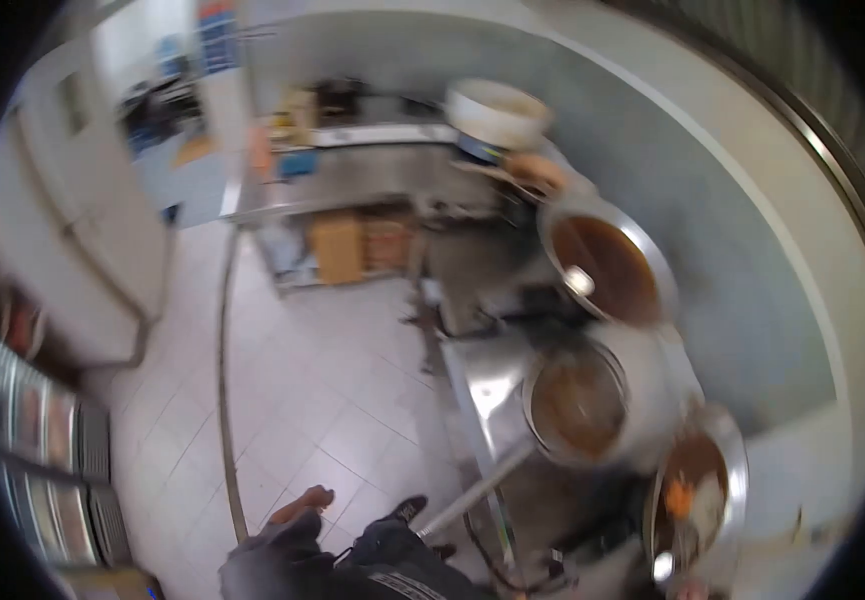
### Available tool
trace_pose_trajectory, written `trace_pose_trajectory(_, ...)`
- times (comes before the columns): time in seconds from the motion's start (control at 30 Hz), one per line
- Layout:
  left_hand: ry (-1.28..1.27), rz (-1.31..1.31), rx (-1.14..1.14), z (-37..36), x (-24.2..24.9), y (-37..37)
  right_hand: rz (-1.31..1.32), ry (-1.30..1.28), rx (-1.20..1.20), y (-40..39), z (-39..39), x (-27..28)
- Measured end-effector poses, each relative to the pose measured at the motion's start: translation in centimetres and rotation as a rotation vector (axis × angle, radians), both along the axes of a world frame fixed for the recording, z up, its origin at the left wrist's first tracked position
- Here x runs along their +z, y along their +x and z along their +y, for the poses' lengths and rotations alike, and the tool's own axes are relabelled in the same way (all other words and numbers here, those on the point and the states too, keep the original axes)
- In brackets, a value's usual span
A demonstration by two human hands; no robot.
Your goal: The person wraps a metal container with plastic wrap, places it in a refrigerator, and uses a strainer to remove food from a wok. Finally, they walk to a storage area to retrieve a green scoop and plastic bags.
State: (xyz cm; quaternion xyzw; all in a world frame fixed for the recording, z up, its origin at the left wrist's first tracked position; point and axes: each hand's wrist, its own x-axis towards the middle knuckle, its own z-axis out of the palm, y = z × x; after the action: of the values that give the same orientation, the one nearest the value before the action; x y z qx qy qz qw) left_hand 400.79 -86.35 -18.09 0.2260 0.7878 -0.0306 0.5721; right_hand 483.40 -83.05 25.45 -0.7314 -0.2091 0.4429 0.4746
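Note:
My left hand (317,497) hangs low over the floor beside my body, its fingers loosely curled in with nothing showing in them. My right hand does not show. In front of me a round pan (581,405) with brownish liquid stands on the steel stove, and its long handle (475,491) slants down toward my body. To its right is a large metal bowl-shaped pot (739,470) holding brown contents with a bright orange piece (680,497) and a pale piece, all blurred. Behind the pan sits another wide pot (661,285) filled with dark brown liquid.
A large white pot (498,112) stands at the back corner of the steel counter (353,180). Cardboard boxes (341,248) rest on the shelf below. A hose-like line (224,370) crosses the tiled floor (323,400). Cabinets (83,200) and stacked trays (48,420) line the left.

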Motion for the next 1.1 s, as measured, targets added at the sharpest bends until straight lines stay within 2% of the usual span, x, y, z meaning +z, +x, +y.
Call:
trace_pose_trajectory(0.1, 0.092, -0.115, 0.201, 0.9, -0.4, 0.3, -0.01, 0.184, -0.136, 0.2, 0.6, -2.1)
trace_pose_trajectory(0.17, 0.09, -0.166, 0.22, 2.0, -0.4, 1.1, -0.321, 0.058, 0.184, -3.1, 1.2, 1.2)
trace_pose_trajectory(0.2, 0.087, -0.208, 0.231, 2.5, -0.1, 1.6, -0.144, -0.019, 0.029, -4.1, 1.1, 2.8)
trace_pose_trajectory(0.23, 0.098, -0.267, 0.174, 2.7, -0.3, 1.9, -0.126, 0.03, 0.048, -1.6, -0.1, 1.5)
trace_pose_trajectory(0.27, 0.121, -0.263, 0.156, 2.9, -0.8, 2.1, -0.215, -0.103, -0.019, -2.7, 0.2, 2.4)
trace_pose_trajectory(0.3, 0.12, -0.279, 0.126, 3.7, -0.1, 3.0, -0.204, -0.179, 0.037, -5.0, 0.3, 5.1)
trace_pose_trajectory(0.4, 0.114, -0.288, 0.058, 5.5, 1.0, 4.2, -0.207, -0.238, 0.035, -5.1, -0.2, 5.4)
trace_pose_trajectory(0.47, 0.106, -0.28, 0.03, 5.8, 1.5, 4.9, -0.387, -0.343, 0.072, -5.3, -0.9, 5.8)
trace_pose_trajectory(0.53, 0.11, -0.267, 0.046, 5.9, 1.1, 5.2, -0.416, -0.315, 0.074, -5.2, -1.6, 5.5)
trace_pose_trajectory(0.6, 0.102, -0.27, 0.014, 5.8, 0.4, 5.4, -0.655, -0.394, 0.161, -5.6, -1.8, 5.5)
trace_pose_trajectory(0.63, 0.095, -0.273, -0.007, 5.7, -0.1, 5.4, -0.651, -0.394, 0.155, -4.9, -2.0, 4.6)
trace_pose_trajectory(0.7, 0.079, -0.297, -0.017, 5.8, -1.0, 5.6, -1.23, -0.311, 0.361, -3.8, -1.8, 2.6)
trace_pose_trajectory(0.77, 0.059, -0.319, -0.024, 5.1, -2.0, 6.1, -1.288, -0.349, 0.391, -5.2, -1.2, 2.8)
trace_pose_trajectory(0.83, 0.192, -0.337, -0.004, 4.3, -2.8, 6.6, -1.347, -0.382, 0.425, -6.8, -0.4, 3.1)
trace_pose_trajectory(0.9, 0.174, -0.363, 0.03, 4.6, -1.9, 7.7, -1.534, -0.452, 0.425, -8.2, -0.3, 3.0)
trace_pose_trajectory(1.0, 0.196, -0.39, 0.033, 4.1, -0.8, 9.2, -1.652, -0.555, 0.488, -10.0, -0.3, 3.6)
trace_pose_trajectory(1.1, 0.217, -0.322, -0.02, 3.4, 1.2, 10.7, -1.726, -0.46, 0.401, -10.7, -1.2, 3.7)
